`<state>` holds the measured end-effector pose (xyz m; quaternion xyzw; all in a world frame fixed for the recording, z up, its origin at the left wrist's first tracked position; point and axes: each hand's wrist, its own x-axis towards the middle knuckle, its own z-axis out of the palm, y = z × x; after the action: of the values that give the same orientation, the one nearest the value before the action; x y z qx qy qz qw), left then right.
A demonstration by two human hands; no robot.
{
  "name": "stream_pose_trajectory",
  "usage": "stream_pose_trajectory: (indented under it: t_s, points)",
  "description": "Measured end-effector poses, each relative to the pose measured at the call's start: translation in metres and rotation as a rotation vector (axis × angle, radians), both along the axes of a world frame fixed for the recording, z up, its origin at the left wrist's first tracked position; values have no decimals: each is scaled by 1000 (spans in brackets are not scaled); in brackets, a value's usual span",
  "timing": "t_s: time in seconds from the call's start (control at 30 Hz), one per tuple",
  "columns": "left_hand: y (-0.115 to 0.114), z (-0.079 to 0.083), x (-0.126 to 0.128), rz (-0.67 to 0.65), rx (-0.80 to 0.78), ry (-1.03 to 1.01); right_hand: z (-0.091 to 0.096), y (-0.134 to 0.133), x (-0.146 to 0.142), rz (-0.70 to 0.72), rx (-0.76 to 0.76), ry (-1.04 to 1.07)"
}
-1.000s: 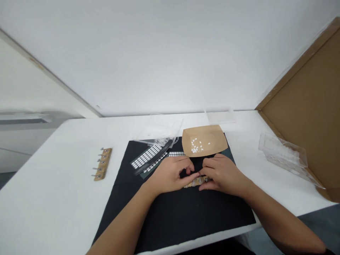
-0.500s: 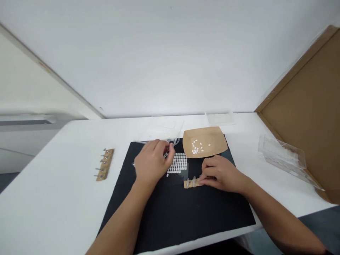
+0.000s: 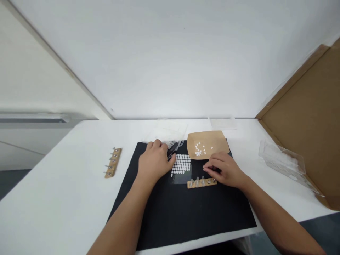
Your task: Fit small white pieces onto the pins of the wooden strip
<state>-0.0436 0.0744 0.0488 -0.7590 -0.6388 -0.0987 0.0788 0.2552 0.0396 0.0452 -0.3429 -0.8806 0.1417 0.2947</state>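
My left hand (image 3: 154,162) lies on the black mat (image 3: 183,212), fingers curled over a black tool (image 3: 172,148) beside a sheet of white dots (image 3: 181,164). My right hand (image 3: 224,170) rests just behind a small wooden strip with metal pegs (image 3: 202,182), fingers bent and touching its right end. A brown paper tray (image 3: 207,144) with small white pieces sits behind the hands.
A second wooden peg strip (image 3: 113,162) lies on the white table (image 3: 66,198) to the left. A clear plastic box (image 3: 285,161) sits at the right by a brown cardboard panel (image 3: 305,117). Clear plastic lids (image 3: 170,129) lie behind the mat.
My left hand left the wooden strip and moved back-left to the black tool and dot sheet. My right hand stayed by the strip, which now shows more fully.
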Motion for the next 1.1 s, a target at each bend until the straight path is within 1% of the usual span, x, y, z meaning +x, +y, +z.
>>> stream_pose_trajectory:
  t_s: [0.17,0.3,0.37,0.47,0.53,0.6,0.67,0.77,0.87,1.0,1.1]
  points:
    - [5,-2,-5,-23,-52,-2,0,-1,-3,-14,-7,19]
    - [6,-1,-6,-31,15,-67,-1,3,-7,-7,-39,68]
    - [6,1,-4,-24,67,-104,2,8,-12,6,-49,58]
    - [5,3,-1,26,179,-176,15,20,-28,50,-35,-74]
    - [5,3,0,73,279,-224,25,29,-46,117,-29,-195]
    - [6,3,0,103,369,-262,33,40,-68,188,34,-292]
    - [8,2,-3,124,437,-298,35,51,-91,286,115,-416]
    - [10,0,-7,158,509,-332,29,62,-121,375,199,-611]
    - [12,-2,-9,161,538,-350,19,67,-137,412,204,-649]
    - [11,-3,-6,150,525,-370,11,71,-137,448,138,-626]
    - [9,-1,-4,155,526,-355,9,72,-133,436,74,-591]
